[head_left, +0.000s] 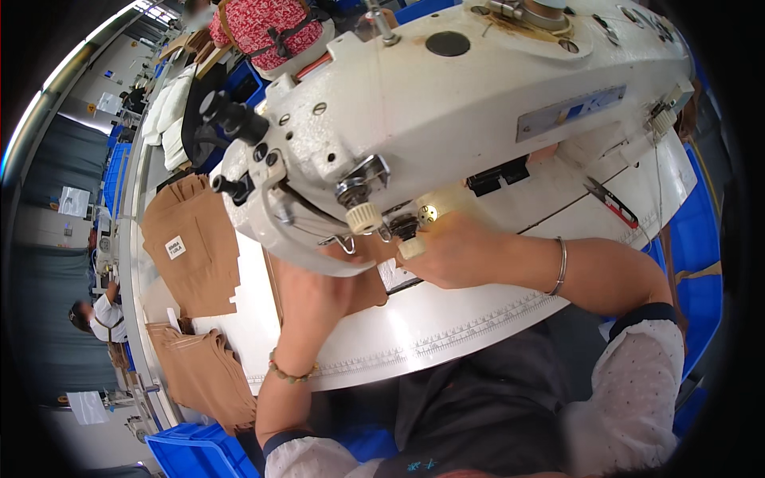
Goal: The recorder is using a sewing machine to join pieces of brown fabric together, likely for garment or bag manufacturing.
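Note:
A white sewing machine [414,103] fills the upper middle, its head over a brown fabric piece [368,291] on the bed. My left hand [312,288] rests on the left part of this fabric; its fingers are hidden behind the machine's head and slightly blurred. Close beside the needle area, my right hand [454,253] is closed with curled fingers near a pale knob [364,217]. Whatever its fingertips hold, if anything, is too hidden to make out. The needle itself does not show clearly.
Brown fabric panels [187,255] lie stacked at the left, one with a white label; another brown stack [203,374] sits nearer. Red-handled thread snips [613,204] lie right on the white table. Blue bins [199,452] stand lower left and right. A person in red [271,28] sits beyond the machine.

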Action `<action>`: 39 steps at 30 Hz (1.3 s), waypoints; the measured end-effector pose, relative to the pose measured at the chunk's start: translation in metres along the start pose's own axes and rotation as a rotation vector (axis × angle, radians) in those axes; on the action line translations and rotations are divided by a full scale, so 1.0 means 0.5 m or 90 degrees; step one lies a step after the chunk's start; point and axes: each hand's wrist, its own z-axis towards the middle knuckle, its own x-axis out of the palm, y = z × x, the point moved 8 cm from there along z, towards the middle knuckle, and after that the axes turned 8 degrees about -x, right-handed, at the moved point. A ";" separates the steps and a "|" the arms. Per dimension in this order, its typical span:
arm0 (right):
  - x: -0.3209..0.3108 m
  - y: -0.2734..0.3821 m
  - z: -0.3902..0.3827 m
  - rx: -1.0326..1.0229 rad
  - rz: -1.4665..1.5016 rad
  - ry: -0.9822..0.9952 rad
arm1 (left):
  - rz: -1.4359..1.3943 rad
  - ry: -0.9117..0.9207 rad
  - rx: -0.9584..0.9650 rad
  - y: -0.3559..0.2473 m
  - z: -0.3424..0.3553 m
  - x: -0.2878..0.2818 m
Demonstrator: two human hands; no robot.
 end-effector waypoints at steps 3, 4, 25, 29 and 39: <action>-0.022 -0.014 -0.002 0.035 0.073 -0.012 | -0.160 0.045 0.115 -0.066 0.005 0.028; -0.025 -0.015 -0.002 0.030 0.078 -0.007 | -0.161 0.044 0.107 -0.060 -0.002 0.036; -0.010 -0.026 0.000 0.037 -0.031 0.050 | -0.186 0.023 0.144 -0.001 0.021 0.078; -0.013 -0.026 0.001 0.024 -0.104 0.005 | -0.191 -0.014 0.127 0.012 0.046 0.070; -0.018 -0.024 0.003 0.025 -0.114 -0.002 | -0.108 -0.004 0.062 0.045 0.057 0.097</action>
